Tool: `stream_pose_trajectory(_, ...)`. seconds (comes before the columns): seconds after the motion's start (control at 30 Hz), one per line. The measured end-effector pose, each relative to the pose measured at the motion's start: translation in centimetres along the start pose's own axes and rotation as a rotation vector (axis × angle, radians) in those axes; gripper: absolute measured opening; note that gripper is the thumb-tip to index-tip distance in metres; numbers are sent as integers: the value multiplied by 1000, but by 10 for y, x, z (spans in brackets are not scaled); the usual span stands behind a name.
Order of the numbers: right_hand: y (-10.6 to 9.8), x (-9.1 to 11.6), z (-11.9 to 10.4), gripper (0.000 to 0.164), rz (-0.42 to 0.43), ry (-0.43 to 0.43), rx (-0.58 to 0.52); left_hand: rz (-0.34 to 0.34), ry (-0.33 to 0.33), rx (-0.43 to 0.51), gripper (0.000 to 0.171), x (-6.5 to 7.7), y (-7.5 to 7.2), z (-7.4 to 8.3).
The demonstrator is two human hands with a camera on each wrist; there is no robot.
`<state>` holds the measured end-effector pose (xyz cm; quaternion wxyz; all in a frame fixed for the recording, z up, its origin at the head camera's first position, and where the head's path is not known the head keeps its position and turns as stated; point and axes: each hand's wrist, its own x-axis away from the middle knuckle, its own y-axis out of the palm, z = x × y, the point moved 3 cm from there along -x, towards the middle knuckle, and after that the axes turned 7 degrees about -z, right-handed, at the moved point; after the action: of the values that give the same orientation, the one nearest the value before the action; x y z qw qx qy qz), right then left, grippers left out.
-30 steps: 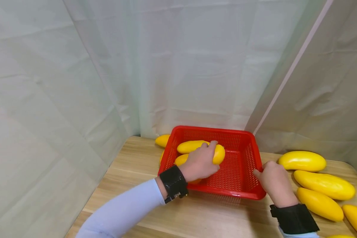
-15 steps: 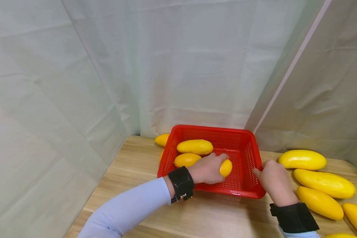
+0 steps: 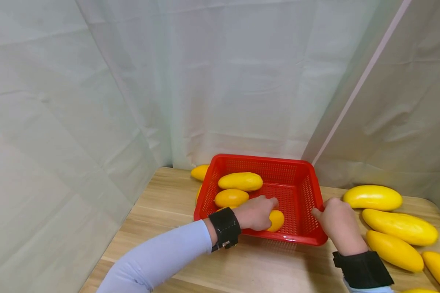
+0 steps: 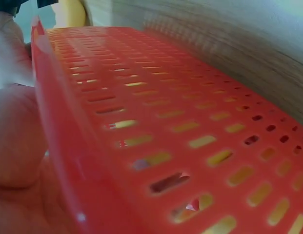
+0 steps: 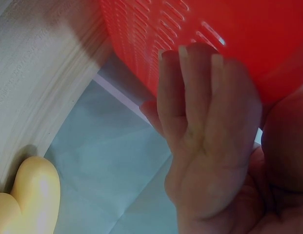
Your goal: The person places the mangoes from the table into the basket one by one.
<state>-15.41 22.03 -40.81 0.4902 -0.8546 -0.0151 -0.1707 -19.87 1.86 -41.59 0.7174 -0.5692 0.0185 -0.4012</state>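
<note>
The red plastic basket with slotted walls sits on the wooden table. Inside it, at the near side, my left hand grips a yellow mango; the hand covers most of the fruit, and the thumb is hidden. Two more yellow mangoes, an upper one and a lower one, lie in its left half. A bit of yellow shows behind my left wrist. My right hand holds the basket's right rim. In the right wrist view its fingers lie along the outside of the wall.
Several larger yellow fruits lie on the table right of the basket. Another yellow fruit shows partly behind its left end. Pale curtains hang close behind the table and along its sides.
My left hand has moved the mango from above the other fruits rightward, then down toward the basket's near wall. My right hand stays on the rim, and the basket has barely shifted.
</note>
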Motion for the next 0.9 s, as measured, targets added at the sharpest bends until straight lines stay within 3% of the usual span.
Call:
stream_pose_trajectory(0.2, -1, -1, 0, 33, 6, 1, 3, -4, -11, 7, 52, 0, 2, -3)
stream_pose_trajectory(0.4, -1, -1, 1, 32, 9, -9, 10, -34, -38, -15, 60, 1, 5, -6)
stream_pose_trajectory(0.9, -1, -1, 1, 30, 42, -22, 37, -70, 32, 1, 51, -4, 7, -11)
